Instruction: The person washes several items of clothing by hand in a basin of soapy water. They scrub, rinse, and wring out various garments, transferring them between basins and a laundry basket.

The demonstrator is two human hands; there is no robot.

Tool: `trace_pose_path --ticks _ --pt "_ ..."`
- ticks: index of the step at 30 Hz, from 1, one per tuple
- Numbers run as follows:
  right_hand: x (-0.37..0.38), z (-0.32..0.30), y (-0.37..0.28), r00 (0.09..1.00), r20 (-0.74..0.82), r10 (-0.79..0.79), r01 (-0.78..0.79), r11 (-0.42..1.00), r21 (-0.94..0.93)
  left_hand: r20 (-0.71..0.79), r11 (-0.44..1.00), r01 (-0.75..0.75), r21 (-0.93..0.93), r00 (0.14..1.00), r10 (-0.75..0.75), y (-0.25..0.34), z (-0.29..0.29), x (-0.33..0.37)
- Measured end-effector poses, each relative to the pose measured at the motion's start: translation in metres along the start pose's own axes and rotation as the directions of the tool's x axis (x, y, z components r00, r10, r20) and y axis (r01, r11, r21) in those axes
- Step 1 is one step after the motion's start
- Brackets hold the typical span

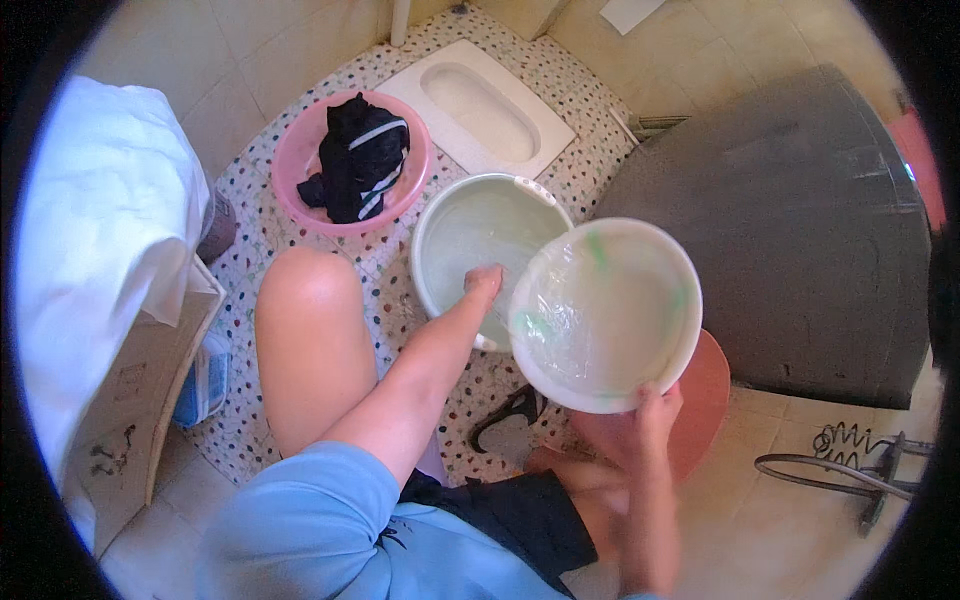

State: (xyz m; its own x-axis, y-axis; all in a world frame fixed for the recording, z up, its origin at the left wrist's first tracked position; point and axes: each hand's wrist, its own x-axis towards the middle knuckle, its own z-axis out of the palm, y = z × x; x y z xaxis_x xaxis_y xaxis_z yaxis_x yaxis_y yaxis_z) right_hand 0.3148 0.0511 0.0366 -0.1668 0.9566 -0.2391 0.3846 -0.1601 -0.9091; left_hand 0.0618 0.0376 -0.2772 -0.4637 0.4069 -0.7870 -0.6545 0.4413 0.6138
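The largest thing on my feed is a dark grey, broad, curved panel (780, 240) along the right. At left hangs a bulky white cloth (110, 190). At the top, a white, rectangular squat toilet (485, 110) is set in the speckled floor. Below it, my right hand (657, 405) carries a white, round plastic basin (625, 320) by its lower-right rim, fingers closed on that edge; its glossy inside, with green patches, faces my camera. It overlaps the right edge of a pale, round plastic tub (430, 250) standing on the floor; whether they touch, I cannot tell. Beside that tub, up and left, sits a pink, round plastic basin (300, 140) with a bunched black garment (345, 175), white-striped, heaped inside. Smallest is my left hand (484, 285), over the tub's interior; its fingers are too hidden for me to say whether they are spread or pressed together.
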Motion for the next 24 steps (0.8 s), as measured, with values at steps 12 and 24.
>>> trace_pose_path --ticks 12,24 --pt "-0.033 0.011 -0.111 0.454 0.401 -0.796 0.735 0.08 -0.673 0.391 0.079 -0.497 0.864 0.763 0.515 0.032 -0.003 0.028" --pt "-0.026 -0.281 0.051 0.838 -0.501 -0.217 -0.29 0.602 -0.744 0.172 0.586 -0.374 0.719 0.912 0.371 -0.019 -0.06 0.048"
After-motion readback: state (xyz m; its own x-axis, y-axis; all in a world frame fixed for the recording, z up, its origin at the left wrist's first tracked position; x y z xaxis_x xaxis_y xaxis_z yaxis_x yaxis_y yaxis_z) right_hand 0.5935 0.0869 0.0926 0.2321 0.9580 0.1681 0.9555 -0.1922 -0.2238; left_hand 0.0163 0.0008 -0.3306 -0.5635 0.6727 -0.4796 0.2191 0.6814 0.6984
